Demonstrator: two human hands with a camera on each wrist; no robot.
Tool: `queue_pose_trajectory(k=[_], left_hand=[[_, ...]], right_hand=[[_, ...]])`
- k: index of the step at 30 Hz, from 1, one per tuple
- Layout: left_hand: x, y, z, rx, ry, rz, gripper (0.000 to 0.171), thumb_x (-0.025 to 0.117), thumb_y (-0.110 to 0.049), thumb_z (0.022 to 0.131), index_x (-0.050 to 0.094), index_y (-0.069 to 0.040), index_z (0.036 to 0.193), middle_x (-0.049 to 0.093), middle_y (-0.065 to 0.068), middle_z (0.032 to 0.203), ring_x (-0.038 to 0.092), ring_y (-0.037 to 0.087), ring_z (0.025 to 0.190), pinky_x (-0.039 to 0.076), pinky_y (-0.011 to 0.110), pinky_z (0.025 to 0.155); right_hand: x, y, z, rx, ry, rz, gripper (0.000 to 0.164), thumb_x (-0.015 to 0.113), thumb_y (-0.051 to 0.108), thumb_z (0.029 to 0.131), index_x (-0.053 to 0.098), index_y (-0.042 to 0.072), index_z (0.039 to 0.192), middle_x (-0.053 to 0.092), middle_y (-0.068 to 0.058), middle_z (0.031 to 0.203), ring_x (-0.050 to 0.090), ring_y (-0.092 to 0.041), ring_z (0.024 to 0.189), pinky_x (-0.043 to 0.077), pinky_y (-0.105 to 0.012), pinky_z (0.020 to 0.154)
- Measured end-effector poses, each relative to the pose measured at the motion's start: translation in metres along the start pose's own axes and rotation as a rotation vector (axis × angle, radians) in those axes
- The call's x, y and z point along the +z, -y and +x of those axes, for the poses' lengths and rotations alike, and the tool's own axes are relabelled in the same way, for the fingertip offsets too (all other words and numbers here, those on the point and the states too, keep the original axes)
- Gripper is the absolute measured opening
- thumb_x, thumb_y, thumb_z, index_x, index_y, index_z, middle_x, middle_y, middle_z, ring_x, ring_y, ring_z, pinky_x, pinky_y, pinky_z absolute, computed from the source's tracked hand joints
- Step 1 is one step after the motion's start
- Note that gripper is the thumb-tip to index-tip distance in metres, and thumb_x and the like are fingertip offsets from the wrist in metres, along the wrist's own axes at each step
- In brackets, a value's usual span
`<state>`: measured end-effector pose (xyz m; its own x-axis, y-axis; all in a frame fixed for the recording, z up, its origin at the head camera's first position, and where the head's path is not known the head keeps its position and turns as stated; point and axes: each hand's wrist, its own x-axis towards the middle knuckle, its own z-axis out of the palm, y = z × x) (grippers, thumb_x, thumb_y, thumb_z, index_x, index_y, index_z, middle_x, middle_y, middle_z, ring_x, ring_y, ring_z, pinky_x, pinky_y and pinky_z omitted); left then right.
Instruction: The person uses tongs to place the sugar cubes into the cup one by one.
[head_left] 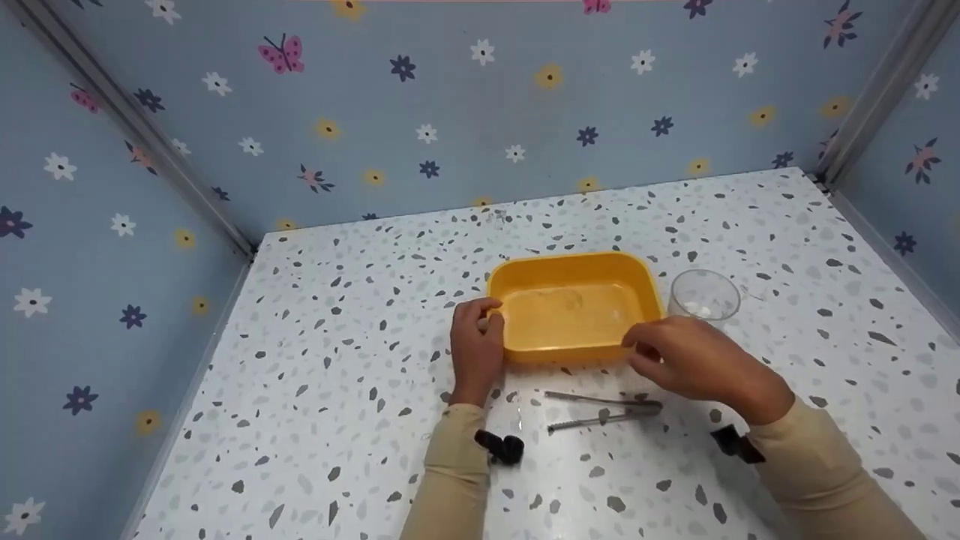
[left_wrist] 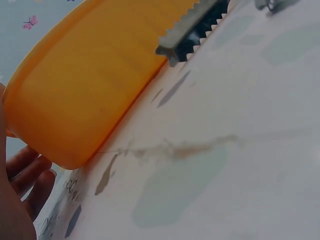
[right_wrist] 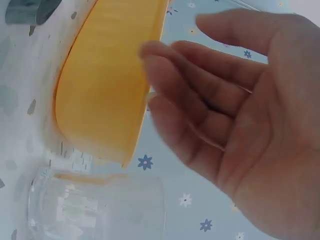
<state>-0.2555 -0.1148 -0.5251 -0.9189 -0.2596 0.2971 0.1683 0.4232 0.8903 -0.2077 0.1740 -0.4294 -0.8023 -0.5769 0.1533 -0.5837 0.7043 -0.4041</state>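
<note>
A yellow rectangular plastic basin (head_left: 570, 319) sits on the speckled table, its inside bare in the head view. My left hand (head_left: 477, 349) holds the basin's left end at the rim; in the left wrist view its fingers (left_wrist: 32, 175) lie against the outer wall. Close to the front right corner is my right hand (head_left: 694, 364), its fingers loosely bent with nothing between them. The right wrist view shows the right palm (right_wrist: 270, 130) beside the basin wall (right_wrist: 100, 80). Metal tongs (head_left: 604, 411) with serrated tips lie in front of the basin.
A clear glass cup (head_left: 705, 294) stands right of the basin, just beyond my right hand. Something whitish shows at its bottom. Blue flower-patterned panels (head_left: 480, 105) enclose the table (head_left: 337, 360) at the back and both sides.
</note>
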Motion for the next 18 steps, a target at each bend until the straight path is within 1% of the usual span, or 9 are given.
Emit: queue_pose_trajectory(k=[3, 6, 9, 11, 14, 18], left_hand=[[0.001, 0.002, 0.001, 0.014, 0.005, 0.004, 0.018, 0.058, -0.015, 0.094, 0.071, -0.012, 0.106, 0.057, 0.002, 0.11, 0.058, 0.016, 0.096, 0.051, 0.034, 0.085], [-0.001, 0.005, 0.002, 0.011, 0.011, -0.016, 0.022, 0.057, -0.017, 0.096, 0.071, -0.012, 0.111, 0.057, 0.002, 0.113, 0.059, 0.016, 0.098, 0.051, 0.033, 0.085], [-0.008, 0.007, 0.005, -0.012, 0.005, -0.041, 0.027, 0.055, -0.02, 0.098, 0.07, -0.014, 0.119, 0.057, 0.002, 0.116, 0.06, 0.015, 0.101, 0.052, 0.033, 0.084], [-0.014, 0.007, 0.006, -0.025, 0.008, -0.03, 0.031, 0.053, -0.023, 0.099, 0.068, -0.015, 0.125, 0.057, 0.002, 0.118, 0.059, 0.015, 0.103, 0.052, 0.034, 0.085], [-0.023, 0.005, 0.01, -0.03, 0.026, 0.038, 0.037, 0.053, -0.025, 0.099, 0.064, -0.018, 0.133, 0.057, 0.003, 0.122, 0.058, 0.016, 0.108, 0.051, 0.036, 0.087], [-0.031, -0.002, 0.018, 0.006, 0.072, 0.169, 0.043, 0.055, -0.025, 0.098, 0.058, -0.019, 0.14, 0.055, 0.005, 0.127, 0.056, 0.022, 0.114, 0.048, 0.041, 0.091]], right_hand=[[0.001, -0.007, 0.005, -0.002, -0.119, 0.008, 0.007, 0.069, 0.012, 0.091, 0.075, 0.01, 0.095, 0.063, 0.01, 0.078, 0.054, -0.008, 0.068, 0.05, -0.031, 0.064], [0.001, -0.013, 0.012, 0.012, -0.206, 0.026, 0.005, 0.07, 0.01, 0.092, 0.075, 0.009, 0.093, 0.065, 0.006, 0.081, 0.057, -0.01, 0.072, 0.052, -0.033, 0.067], [0.002, -0.02, 0.02, 0.035, -0.252, 0.021, 0.006, 0.07, 0.009, 0.092, 0.074, 0.006, 0.095, 0.068, 0.0, 0.086, 0.061, -0.015, 0.077, 0.053, -0.037, 0.071], [0.003, -0.024, 0.023, 0.052, -0.266, 0.014, 0.009, 0.07, 0.01, 0.092, 0.074, 0.004, 0.098, 0.07, -0.004, 0.092, 0.063, -0.021, 0.083, 0.054, -0.041, 0.075], [0.005, -0.029, 0.028, 0.056, -0.288, 0.026, 0.015, 0.07, 0.01, 0.092, 0.073, 0.001, 0.104, 0.072, -0.011, 0.104, 0.066, -0.028, 0.094, 0.054, -0.046, 0.081], [0.006, -0.031, 0.034, 0.045, -0.309, 0.083, 0.021, 0.069, 0.009, 0.093, 0.072, 0.0, 0.111, 0.07, -0.015, 0.116, 0.065, -0.032, 0.107, 0.053, -0.049, 0.087]])
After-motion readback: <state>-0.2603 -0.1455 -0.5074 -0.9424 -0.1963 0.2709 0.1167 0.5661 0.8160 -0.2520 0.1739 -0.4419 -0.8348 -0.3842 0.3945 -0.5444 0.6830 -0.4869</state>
